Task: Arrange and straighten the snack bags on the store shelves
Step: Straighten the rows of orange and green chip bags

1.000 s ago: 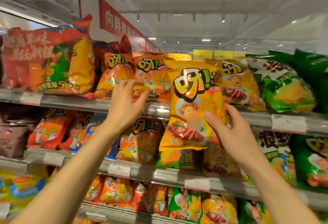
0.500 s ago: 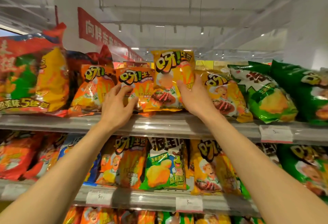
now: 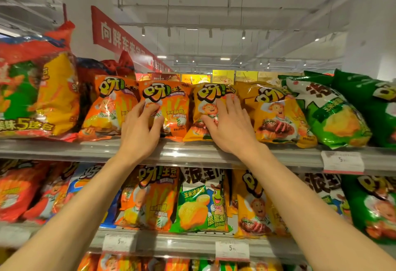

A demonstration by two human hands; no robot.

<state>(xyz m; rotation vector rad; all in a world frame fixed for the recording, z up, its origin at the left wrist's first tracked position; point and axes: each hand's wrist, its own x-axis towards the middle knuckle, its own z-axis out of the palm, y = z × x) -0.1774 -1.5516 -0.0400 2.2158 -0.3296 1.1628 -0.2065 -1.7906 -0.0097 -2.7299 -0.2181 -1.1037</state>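
Landmark: top shelf (image 3: pixel 192 152). At its left end I see a large red multipack (image 3: pixel 36 90), then two orange bags. My left hand (image 3: pixel 140 130) rests on the second orange bag (image 3: pixel 171 110), fingers curled lightly around its lower left edge. My right hand (image 3: pixel 230 126) lies flat, fingers spread, pressing the yellow bag (image 3: pixel 203 103); nothing gripped. Step in hand, I judge: seating this bag upright. Next: square it with its neighbours. Room is tight between bags; the shelf's front lip is close.
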